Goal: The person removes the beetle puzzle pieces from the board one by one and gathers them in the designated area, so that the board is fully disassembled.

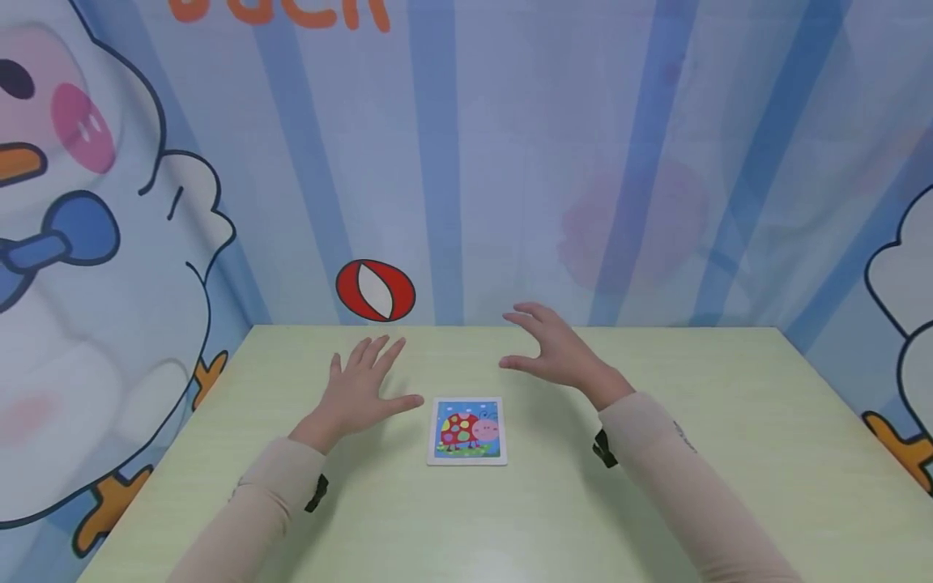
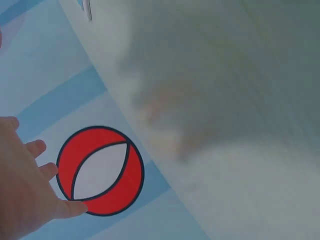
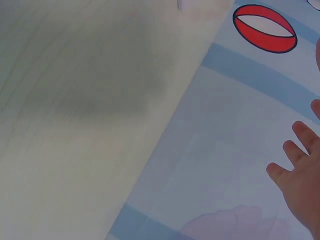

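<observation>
A square white-framed picture of a spotted red ladybug with a pink face lies flat on the pale green table. To its left my left hand hovers above the tabletop, fingers spread and thumb pointing toward the picture. On the other side my right hand is raised beyond the picture's upper right, fingers extended and apart from the thumb. Neither hand touches anything. The left wrist view shows the left hand with spread fingers; in the right wrist view, part of the right hand appears at the right edge.
Behind the table hangs a blue striped curtain printed with a red-and-white ball. A large white duck print covers the left side, with part of another figure at the right. The table's back edge meets the curtain.
</observation>
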Tool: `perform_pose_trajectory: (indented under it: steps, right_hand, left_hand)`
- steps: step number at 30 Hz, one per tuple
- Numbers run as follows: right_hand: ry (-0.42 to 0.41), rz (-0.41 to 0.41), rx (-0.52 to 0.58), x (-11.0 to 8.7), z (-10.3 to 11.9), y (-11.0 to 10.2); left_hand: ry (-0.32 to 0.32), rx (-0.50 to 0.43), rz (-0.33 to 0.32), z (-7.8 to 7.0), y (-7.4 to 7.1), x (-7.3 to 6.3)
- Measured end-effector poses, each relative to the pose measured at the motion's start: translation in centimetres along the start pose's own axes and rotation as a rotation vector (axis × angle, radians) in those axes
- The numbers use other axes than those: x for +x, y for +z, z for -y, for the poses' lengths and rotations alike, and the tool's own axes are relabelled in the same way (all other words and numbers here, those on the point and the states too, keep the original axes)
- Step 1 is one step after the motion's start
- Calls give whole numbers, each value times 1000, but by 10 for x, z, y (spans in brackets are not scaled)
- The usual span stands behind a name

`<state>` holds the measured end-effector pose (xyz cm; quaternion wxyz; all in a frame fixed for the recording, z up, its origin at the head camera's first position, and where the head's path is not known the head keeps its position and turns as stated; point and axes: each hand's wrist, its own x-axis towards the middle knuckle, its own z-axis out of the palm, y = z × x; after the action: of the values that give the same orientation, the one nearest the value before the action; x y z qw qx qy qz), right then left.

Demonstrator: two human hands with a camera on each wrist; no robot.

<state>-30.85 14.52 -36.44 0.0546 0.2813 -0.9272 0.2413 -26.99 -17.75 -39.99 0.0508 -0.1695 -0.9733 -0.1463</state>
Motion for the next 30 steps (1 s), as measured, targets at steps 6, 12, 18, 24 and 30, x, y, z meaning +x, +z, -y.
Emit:
perform_pose_trajectory:
  steps: [6,12,18,24,30]
  right_hand:
    - [-15,40,46,11,17,23]
    - [-35,77,58,18,27,45]
    - [-5,132,94,23,31,65]
    - [37,169,157,26,35,80]
    - [92,263,251,29,40,88]
  left_hand:
    - [3,-19,62,-7,13,-2]
    - [5,-10,136,-12,26,-3]
    - [-9,9,221,-18,33,-4]
    - [-20,17,273,-21,37,-4]
    - [-21,0,303,-23,37,-4]
